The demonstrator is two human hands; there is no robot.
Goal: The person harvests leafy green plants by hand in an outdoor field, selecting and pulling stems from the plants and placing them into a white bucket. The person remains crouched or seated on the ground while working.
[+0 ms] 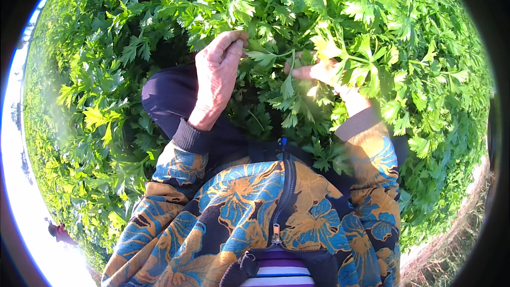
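Dense, leafy green plants that look like celery [255,4] fill the view before me. My left hand [223,59] is raised at the near edge of the foliage, fingers curled with the fingertips turned away; whether it grips a leaf or stem cannot be seen. To its right, my right hand [318,71] reaches among the stalks, its fingers partly covered by leaves. A thin green stem with leaves [293,61] crosses just in front of its fingertips; whether the fingers hold it is unclear.
Foliage surrounds my dark-trousered knee [171,91] and both sleeves. Dry grass [454,239] and pale ground border the plants at the lower right. At the far lower left, a small dark-red shape [59,233], too small to identify, stands by the field's edge.
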